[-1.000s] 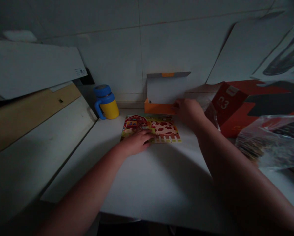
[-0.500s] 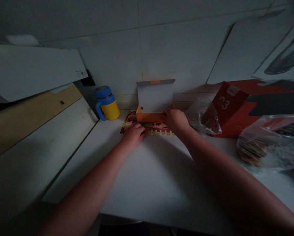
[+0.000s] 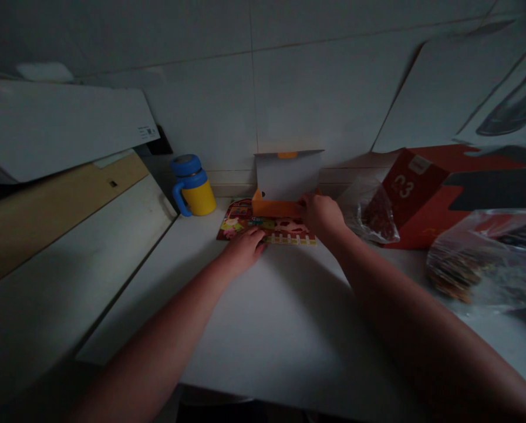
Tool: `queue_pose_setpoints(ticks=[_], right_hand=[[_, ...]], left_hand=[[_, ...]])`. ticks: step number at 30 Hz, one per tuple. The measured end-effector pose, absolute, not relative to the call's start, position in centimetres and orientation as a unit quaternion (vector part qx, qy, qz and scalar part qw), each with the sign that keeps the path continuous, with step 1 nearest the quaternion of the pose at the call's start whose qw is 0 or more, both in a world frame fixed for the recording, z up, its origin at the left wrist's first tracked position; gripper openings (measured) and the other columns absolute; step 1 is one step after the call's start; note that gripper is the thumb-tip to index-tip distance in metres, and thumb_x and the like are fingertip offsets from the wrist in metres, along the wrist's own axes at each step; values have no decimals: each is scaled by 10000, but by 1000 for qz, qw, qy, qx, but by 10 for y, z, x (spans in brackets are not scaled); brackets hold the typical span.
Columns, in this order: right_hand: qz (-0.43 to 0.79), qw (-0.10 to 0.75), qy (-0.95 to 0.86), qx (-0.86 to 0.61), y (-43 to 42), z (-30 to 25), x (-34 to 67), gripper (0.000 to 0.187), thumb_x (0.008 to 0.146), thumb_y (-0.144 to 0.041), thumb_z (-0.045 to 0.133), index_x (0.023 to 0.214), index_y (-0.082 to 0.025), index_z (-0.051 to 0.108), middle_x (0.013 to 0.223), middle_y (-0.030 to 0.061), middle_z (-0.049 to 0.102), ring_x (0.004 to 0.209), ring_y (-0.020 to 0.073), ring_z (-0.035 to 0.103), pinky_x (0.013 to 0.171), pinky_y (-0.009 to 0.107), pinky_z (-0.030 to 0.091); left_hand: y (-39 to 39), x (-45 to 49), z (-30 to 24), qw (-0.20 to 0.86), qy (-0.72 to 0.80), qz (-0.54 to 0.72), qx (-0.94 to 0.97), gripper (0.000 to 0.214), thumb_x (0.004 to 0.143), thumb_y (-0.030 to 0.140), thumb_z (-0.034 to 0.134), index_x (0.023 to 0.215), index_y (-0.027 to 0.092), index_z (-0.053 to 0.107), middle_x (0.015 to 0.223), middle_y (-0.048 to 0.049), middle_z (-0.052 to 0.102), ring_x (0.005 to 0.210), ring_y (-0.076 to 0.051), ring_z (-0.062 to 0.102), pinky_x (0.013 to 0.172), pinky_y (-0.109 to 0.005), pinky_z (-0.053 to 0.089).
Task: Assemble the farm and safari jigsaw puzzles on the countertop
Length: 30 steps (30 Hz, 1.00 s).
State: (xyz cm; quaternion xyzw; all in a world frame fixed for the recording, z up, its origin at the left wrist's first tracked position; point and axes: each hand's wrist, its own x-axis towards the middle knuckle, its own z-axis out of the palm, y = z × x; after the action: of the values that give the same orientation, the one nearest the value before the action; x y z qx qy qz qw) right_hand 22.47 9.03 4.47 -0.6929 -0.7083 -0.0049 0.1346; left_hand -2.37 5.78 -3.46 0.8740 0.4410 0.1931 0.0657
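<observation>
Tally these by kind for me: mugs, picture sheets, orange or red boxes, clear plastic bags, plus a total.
Mug: 1
Picture sheet: 1
Boxes: 2, orange box and red box
Clear plastic bags: 2, left bag and right bag
Total: 6

My right hand point(image 3: 323, 216) contacts a matt cardboard box point(image 3: 272, 208); my left hand point(image 3: 245, 245), a smooth printed farm-scene sheet point(image 3: 233, 224). Surface point(image 3: 263, 329): smooth. Rear left corner: plastic-looking mug point(image 3: 201, 200). Right edge: glossy, crinkled plastic bag point(image 3: 503, 288).
</observation>
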Motion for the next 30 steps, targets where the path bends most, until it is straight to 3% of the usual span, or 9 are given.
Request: queue_pose_setpoints(ticks=[4,13,21,28,30], right_hand=[[-19,189,-695,-694,91,48,231,347,1021,-399,513,1168,-218,771,1039,150,795,938,299,734,797,367,502],[-27,309,-665,-679,90,58,241,359,1031,-383,485,1218,-189,723,1126,155,788,973,304,713,839,373,493],[-15,205,-699,-685,92,40,229,362,1043,-382,452,1203,-213,729,1086,151,792,975,315,730,827,379,501],[20,132,-724,-677,94,24,221,291,1018,-352,532,1110,-200,762,1010,153,796,944,291,749,792,353,504],[19,129,-723,-678,93,27,220,296,1018,-352,542,1163,-193,745,1039,160,791,958,290,749,803,357,507]], left_hand=[[63,-24,-35,98,434,202,873,326,994,122,521,1277,194,665,1409,-126,667,1352,-251,603,1175,-460,469],[64,-24,-34,118,443,215,862,366,998,128,533,1329,205,667,1445,-119,659,1364,-253,605,1190,-456,452],[62,-25,-29,123,458,229,850,205,976,173,592,1150,194,700,1294,-110,727,1213,-259,680,1078,-426,512],[57,-23,-24,136,439,246,853,191,978,225,606,1145,198,694,1269,-101,743,1192,-249,689,1070,-424,513],[57,-22,-22,140,441,251,850,190,974,234,610,1138,200,701,1254,-97,751,1167,-249,700,1056,-424,525]])
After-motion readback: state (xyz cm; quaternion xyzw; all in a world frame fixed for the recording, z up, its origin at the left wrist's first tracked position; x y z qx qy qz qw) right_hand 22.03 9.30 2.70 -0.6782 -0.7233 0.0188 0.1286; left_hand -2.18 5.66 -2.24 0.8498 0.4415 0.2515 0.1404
